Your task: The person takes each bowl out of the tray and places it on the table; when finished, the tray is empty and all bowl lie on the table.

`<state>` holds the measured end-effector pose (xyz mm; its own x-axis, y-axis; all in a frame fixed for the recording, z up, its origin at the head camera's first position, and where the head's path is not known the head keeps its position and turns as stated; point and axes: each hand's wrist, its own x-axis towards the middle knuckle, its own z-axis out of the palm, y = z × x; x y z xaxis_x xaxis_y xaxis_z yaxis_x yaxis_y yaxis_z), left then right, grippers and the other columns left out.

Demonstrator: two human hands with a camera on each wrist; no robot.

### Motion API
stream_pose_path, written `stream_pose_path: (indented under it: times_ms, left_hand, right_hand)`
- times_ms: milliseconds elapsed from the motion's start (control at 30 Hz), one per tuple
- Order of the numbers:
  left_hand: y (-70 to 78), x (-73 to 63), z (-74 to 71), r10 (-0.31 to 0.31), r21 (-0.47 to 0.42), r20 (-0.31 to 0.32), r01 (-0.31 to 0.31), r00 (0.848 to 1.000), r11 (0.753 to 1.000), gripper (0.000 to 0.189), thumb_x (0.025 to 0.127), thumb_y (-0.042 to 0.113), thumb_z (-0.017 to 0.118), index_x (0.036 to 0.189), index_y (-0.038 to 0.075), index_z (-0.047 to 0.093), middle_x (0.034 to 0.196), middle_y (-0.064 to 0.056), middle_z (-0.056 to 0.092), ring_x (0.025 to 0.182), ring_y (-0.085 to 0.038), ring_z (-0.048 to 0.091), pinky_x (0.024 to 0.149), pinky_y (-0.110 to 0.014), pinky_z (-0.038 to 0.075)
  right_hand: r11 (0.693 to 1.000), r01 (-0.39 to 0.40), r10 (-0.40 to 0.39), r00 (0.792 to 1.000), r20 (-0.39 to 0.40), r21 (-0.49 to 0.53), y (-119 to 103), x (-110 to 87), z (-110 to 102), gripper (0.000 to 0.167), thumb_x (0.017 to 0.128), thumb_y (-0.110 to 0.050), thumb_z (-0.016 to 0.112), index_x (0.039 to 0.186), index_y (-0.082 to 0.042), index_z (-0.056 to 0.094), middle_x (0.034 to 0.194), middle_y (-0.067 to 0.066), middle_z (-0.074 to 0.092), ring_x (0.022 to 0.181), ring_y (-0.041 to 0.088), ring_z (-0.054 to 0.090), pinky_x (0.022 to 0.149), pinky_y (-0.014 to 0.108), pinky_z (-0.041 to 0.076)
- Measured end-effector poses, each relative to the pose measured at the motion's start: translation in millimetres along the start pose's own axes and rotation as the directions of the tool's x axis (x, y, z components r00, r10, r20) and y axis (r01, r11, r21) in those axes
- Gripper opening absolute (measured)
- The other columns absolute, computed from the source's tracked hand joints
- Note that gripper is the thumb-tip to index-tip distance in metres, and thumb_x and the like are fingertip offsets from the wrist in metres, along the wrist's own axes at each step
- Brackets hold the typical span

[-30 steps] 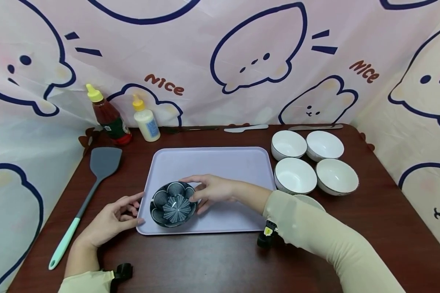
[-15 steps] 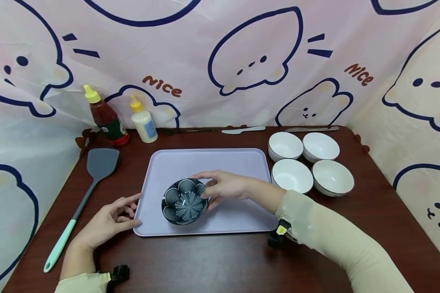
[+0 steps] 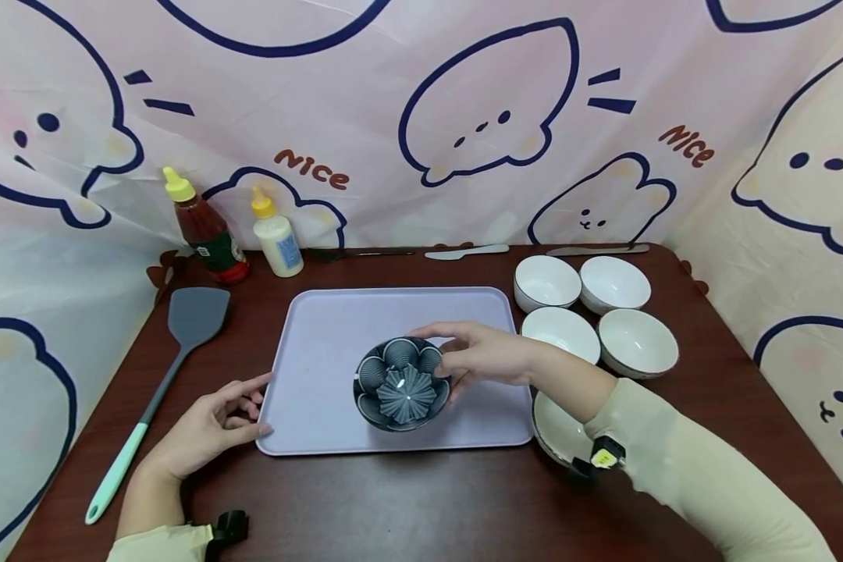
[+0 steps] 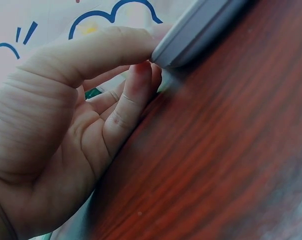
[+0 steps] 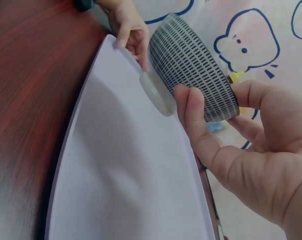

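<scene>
My right hand (image 3: 488, 355) holds a dark patterned bowl (image 3: 403, 390) by its right side, thumb and fingers at the rim. Petal shapes and a pleated blue-grey centre show inside it. In the right wrist view, the bowl's outside (image 5: 191, 65) is black and white checked, and its pale foot hangs tilted over the lilac tray (image 5: 121, 165). At the tray's left edge, my left hand (image 3: 207, 425) grips the rim near the front corner. The left wrist view shows the thumb on the rim (image 4: 178, 47), with bent fingers close below it.
White bowls (image 3: 638, 339) stand grouped right of the tray, another (image 3: 560, 425) partly under my right forearm. A spatula (image 3: 176, 375) lies at left. A red sauce bottle (image 3: 211, 238) and a cream squeeze bottle (image 3: 279, 246) stand behind; knives (image 3: 467, 251) lie along the back edge.
My right hand has carried the dark bowl rightward, from the tray's left part to about its middle. The left hand has stayed at the tray's edge.
</scene>
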<state>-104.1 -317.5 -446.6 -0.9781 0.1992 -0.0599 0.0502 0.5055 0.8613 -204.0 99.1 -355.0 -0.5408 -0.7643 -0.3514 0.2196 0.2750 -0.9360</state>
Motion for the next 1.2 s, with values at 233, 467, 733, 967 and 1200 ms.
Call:
stream_pose_path:
  times_ms: [233,467,733,967,1200]
  left_hand:
    - [2.3,0.9,0.2,-0.006,0.015,0.006,0.006,1.000,1.000,0.070,0.084,0.017,0.081,0.146,0.009,0.050,0.108,-0.011,0.053,0.091,-0.007,0.055,0.071,-0.020,0.053]
    - [4.7,0.9,-0.9,-0.011,0.013,0.003,0.011,1.000,1.000,0.069,0.084,0.016,0.081,0.146,0.008,0.050,0.109,-0.012,0.053,0.091,-0.007,0.055,0.072,-0.020,0.053]
    - [3.3,-0.6,0.4,-0.031,0.008,0.005,0.031,1.000,0.999,0.069,0.085,0.018,0.081,0.146,0.008,0.050,0.108,-0.012,0.054,0.092,-0.008,0.055,0.072,-0.020,0.053]
    - [1.9,-1.5,0.0,-0.054,0.019,0.005,0.054,0.999,0.998,0.070,0.084,0.020,0.081,0.146,0.010,0.049,0.109,-0.013,0.054,0.092,-0.008,0.055,0.073,-0.020,0.053]
    - [2.0,-0.1,-0.1,-0.034,0.024,0.003,0.034,0.999,0.999,0.070,0.085,0.019,0.081,0.146,0.010,0.049,0.109,-0.012,0.053,0.092,-0.008,0.055,0.073,-0.020,0.053]
  right_hand:
    - [0.999,-0.003,0.002,0.999,-0.043,-0.033,6,-37.7,-17,0.063,0.094,-0.002,0.053,0.153,-0.020,0.039,0.135,0.021,0.052,0.093,0.025,0.066,0.077,0.043,0.060]
    - [0.999,0.032,-0.033,0.998,-0.051,-0.020,15,-79.8,-39,0.061,0.098,-0.003,0.050,0.155,-0.018,0.034,0.142,0.021,0.046,0.093,0.023,0.062,0.078,0.042,0.059]
    - [0.996,0.076,-0.077,0.997,0.021,0.046,29,-129.1,-68,0.060,0.103,-0.003,0.045,0.158,-0.017,0.024,0.153,0.012,0.038,0.129,0.022,0.053,0.097,0.048,0.053]
    - [0.985,0.116,-0.131,0.984,0.121,0.126,40,-176.8,-90,0.062,0.103,0.005,0.031,0.159,-0.019,0.020,0.149,0.005,0.042,0.129,0.021,0.053,0.099,0.046,0.052]
    - [0.965,0.185,-0.211,0.969,0.126,0.188,57,-212.9,-109,0.067,0.100,0.015,0.021,0.160,-0.014,0.013,0.152,0.003,0.041,0.131,0.024,0.055,0.098,0.049,0.052]
